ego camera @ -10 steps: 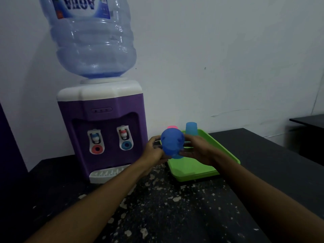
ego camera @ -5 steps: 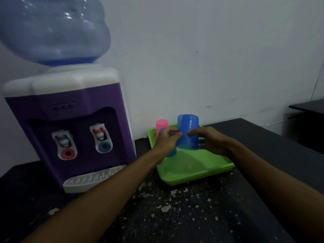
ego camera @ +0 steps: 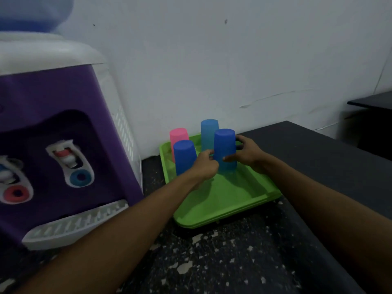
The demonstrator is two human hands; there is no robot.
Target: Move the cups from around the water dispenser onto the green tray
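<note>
A green tray lies on the dark table to the right of the purple water dispenser. Upside down on the tray stand a pink cup, a light blue cup and a dark blue cup. Another dark blue cup, also upside down, stands on the tray between my hands. My right hand grips its right side and my left hand pinches its lower left side. My left hand covers the bottom of the left dark blue cup.
The dispenser's white drip tray juts out at the lower left. A white wall rises behind the tray. The speckled dark table stretches toward me, and its right edge drops off near a second black table.
The dark blue cup went from tipped in the air before the dispenser, rightward and down, upside down onto the tray. The view swung right, leaving the dispenser at the left.
</note>
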